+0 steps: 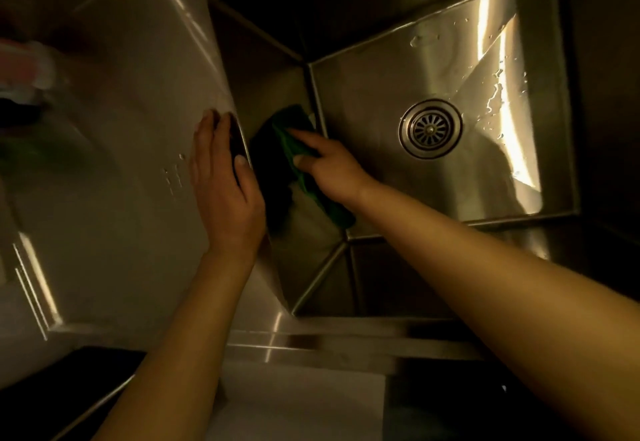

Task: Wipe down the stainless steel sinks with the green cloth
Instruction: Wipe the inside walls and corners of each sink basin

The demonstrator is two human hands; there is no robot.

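Note:
A deep stainless steel sink [388, 70] fills the middle and right of the view, with a round drain [430, 128] in its floor. My right hand [329, 167] reaches down into it and presses the green cloth [294, 150] against the sink's left inner wall, fingers spread over the cloth. The cloth hangs down the wall toward the floor's edge. My left hand [221, 181] lies flat on the steel drainboard [131, 163], with its thumb hooked over the sink's left rim. It holds nothing.
Water drops and streaks lie on the sink floor at the right [498, 94]. Blurred pink and white items [24, 63] sit at the far left of the drainboard. The sink's front rim [329, 340] runs below my arms.

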